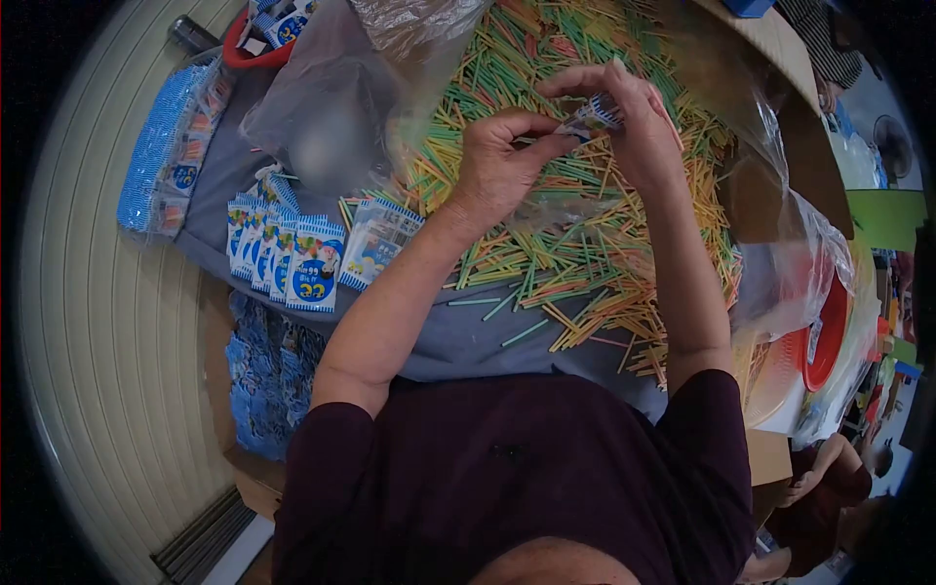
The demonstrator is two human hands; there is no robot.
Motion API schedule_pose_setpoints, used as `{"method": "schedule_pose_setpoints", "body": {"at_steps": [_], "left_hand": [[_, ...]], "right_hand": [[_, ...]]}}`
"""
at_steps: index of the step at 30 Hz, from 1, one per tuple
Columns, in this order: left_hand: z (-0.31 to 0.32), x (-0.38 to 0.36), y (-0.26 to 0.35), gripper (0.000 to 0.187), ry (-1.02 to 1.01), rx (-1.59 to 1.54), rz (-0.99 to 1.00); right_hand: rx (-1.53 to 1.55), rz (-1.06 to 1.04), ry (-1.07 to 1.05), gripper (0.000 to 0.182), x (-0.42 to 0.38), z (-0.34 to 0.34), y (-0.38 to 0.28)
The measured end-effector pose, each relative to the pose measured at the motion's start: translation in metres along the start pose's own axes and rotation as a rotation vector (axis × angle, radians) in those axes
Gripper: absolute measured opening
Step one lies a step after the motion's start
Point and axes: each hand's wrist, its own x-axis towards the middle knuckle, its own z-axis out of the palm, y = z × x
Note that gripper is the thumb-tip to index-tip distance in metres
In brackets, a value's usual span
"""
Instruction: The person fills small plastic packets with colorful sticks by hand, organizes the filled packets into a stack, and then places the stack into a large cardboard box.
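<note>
My left hand [502, 166] pinches the lower edge of a small blue-and-white printed packet [600, 112] between thumb and fingers. On its other side, my right hand [643, 127] curls round the same packet, partly hiding it. Both hands are above a large heap of thin straw-like sticks [556, 249] in green, yellow and orange. Left of my left forearm, a fanned row of flat printed packets [312, 263] lies on the grey cloth [439, 336]. More packets [375, 239] lie beside them, close to the forearm.
A clear bag with blue-striped packs [171, 146] lies far left, near a red basin [258, 44] of packets. Crumpled clear plastic [341, 107] borders the heap. Below left, a cardboard box holds blue packets [263, 380]. Another person [829, 487] is at lower right, near a red tub [827, 336].
</note>
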Motion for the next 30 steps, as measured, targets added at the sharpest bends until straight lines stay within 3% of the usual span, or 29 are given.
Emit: {"method": "schedule_pose_setpoints", "body": {"at_steps": [4, 8, 10, 11, 13, 15, 17, 18, 19, 21, 22, 25, 29, 30], "left_hand": [[0.002, 0.001, 0.004, 0.014, 0.014, -0.083, -0.155], [-0.001, 0.0, 0.003, 0.015, 0.018, -0.223, -0.133], [-0.003, -0.002, 0.002, 0.015, -0.014, -0.204, -0.063], [-0.003, -0.003, 0.004, 0.015, -0.016, -0.202, -0.072], [-0.002, -0.008, 0.007, 0.014, -0.054, -0.168, 0.0], [-0.002, -0.015, 0.007, 0.014, -0.046, -0.176, -0.007], [-0.008, -0.02, 0.008, 0.015, -0.025, -0.176, -0.002], [-0.013, -0.022, 0.007, 0.017, -0.022, -0.163, 0.075], [-0.02, -0.025, 0.006, 0.019, -0.02, -0.148, 0.151], [-0.031, -0.033, 0.006, 0.021, -0.004, -0.043, 0.214], [-0.035, -0.037, 0.005, 0.022, 0.002, 0.052, 0.274], [-0.034, -0.06, 0.016, 0.027, -0.019, 0.055, 0.24], [-0.03, -0.086, 0.022, 0.027, 0.056, 0.073, 0.161], [-0.039, -0.092, 0.015, 0.025, 0.011, 0.15, 0.165]], "right_hand": [[-0.321, -0.039, -0.153, 0.062, 0.008, -0.01, -0.004], [-0.064, -0.117, -0.109, 0.067, 0.014, -0.011, -0.002], [-0.354, -0.062, -0.24, 0.085, 0.011, -0.004, -0.01], [-0.349, -0.055, -0.236, 0.085, 0.007, 0.002, -0.008], [-0.52, -0.097, -0.336, 0.079, -0.002, 0.017, -0.004], [-0.419, -0.132, -0.295, 0.075, 0.001, 0.012, -0.003], [-0.136, -0.18, -0.071, 0.071, 0.006, -0.001, 0.003], [-0.083, -0.283, -0.091, 0.048, -0.002, 0.0, -0.005], [-0.076, -0.286, -0.097, 0.048, -0.012, -0.001, -0.007], [-0.324, -0.036, -0.272, 0.042, -0.032, 0.0, -0.004], [-0.462, -0.181, -0.189, 0.037, -0.039, 0.009, 0.004], [-0.455, -0.322, -0.131, 0.029, -0.053, 0.028, 0.01], [-0.466, -0.354, -0.063, 0.017, -0.071, 0.04, 0.023], [-0.444, -0.358, -0.178, 0.015, -0.075, 0.045, 0.022]]}}
